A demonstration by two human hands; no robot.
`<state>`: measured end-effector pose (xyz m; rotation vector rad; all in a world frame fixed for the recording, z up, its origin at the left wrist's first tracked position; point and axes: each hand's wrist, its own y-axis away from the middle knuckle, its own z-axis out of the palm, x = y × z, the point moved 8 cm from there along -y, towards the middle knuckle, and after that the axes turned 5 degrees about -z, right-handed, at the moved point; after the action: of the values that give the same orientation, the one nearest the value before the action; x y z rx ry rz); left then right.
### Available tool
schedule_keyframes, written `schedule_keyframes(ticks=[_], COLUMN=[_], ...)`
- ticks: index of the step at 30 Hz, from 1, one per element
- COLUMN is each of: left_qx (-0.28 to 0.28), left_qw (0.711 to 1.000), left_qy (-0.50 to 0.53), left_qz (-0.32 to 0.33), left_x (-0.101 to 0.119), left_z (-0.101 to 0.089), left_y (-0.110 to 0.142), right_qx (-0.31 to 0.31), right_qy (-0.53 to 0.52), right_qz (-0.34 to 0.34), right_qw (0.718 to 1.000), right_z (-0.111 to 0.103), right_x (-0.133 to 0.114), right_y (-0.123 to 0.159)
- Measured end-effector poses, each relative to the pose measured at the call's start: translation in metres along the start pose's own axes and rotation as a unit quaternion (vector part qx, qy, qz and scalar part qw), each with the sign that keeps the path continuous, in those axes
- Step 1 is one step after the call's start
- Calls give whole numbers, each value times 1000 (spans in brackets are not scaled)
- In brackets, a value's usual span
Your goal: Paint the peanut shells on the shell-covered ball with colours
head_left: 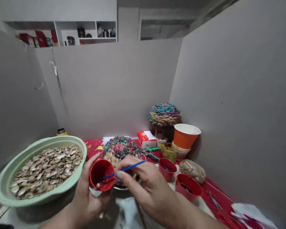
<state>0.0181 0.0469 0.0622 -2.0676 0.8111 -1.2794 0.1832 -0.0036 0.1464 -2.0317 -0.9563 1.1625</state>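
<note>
Lower tip of blue stick (pixel 133 166) inside red cup (pixel 102 175): not distinguishable. Underside of multicoloured textured mound (pixel 120 148): hidden behind the hands and cup. Stand under the multicoloured dome (pixel 165 114): dark, partly covered by orange paper cup (pixel 186 135). Both forearms: cut off by bottom edge. White cloth (pixel 251 213), lower right: cut off below. Dark object (pixel 2 226), bottom left corner: mostly out of frame, unidentified. Shelf jars (pixel 106 32): labels too small to read.
</note>
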Motion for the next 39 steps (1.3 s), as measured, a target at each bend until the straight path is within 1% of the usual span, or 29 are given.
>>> schedule_keyframes(ticks=[3, 6, 10, 13, 16, 18, 20, 23, 26, 28, 31, 35, 37, 39], left_qx=[-7, -21, -38, -42, -31, -17, -3, 17, 39, 48, 53, 28, 21, 28], left_qw=[1000, 998, 990, 977, 963, 956, 949, 939, 933, 931, 928, 929, 925, 919], left_qy=[6, 32, 102, 162, 201, 205, 207, 207, 183, 170, 172, 208, 244, 272], left_qz=[-13, -41, -90, -131, -179, -210, -239, -275, -307, -320, -327, -305, -292, -285], left_x=[0, -5, -11, -14, -20, -26, -32, -38, -42, -43, -40, -31, -29, -30], left_z=[0, 3, 8, 11, 13, 13, 13, 13, 11, 9, 6, 5, 6, 7], left_y=[-2, -2, -5, -7, -7, -7, -6, -5, -3, -2, -5, -14, -16, -16], right_qx=[33, 87, 154, 171, 204, 229, 237, 249, 270, 270, 254, 199, 168, 138], right_qy=[-3, 0, -5, -54, -100, -118, -127, -113, -72, -45, 5, 118, 147, 155], right_qz=[-11, 2, 59, 102, 120, 122, 122, 117, 111, 102, 72, 9, -23, -57], right_qw=[999, 996, 986, 979, 966, 959, 956, 955, 954, 957, 965, 973, 975, 977], right_z=[-10, -23, -35, -34, -34, -37, -39, -48, -58, -60, -58, -47, -41, -35], right_x=[-1, -1, 9, 21, 29, 32, 32, 29, 25, 23, 19, 11, 7, 3], right_y=[0, 3, 9, 11, 11, 11, 10, 10, 13, 15, 18, 20, 23, 27])
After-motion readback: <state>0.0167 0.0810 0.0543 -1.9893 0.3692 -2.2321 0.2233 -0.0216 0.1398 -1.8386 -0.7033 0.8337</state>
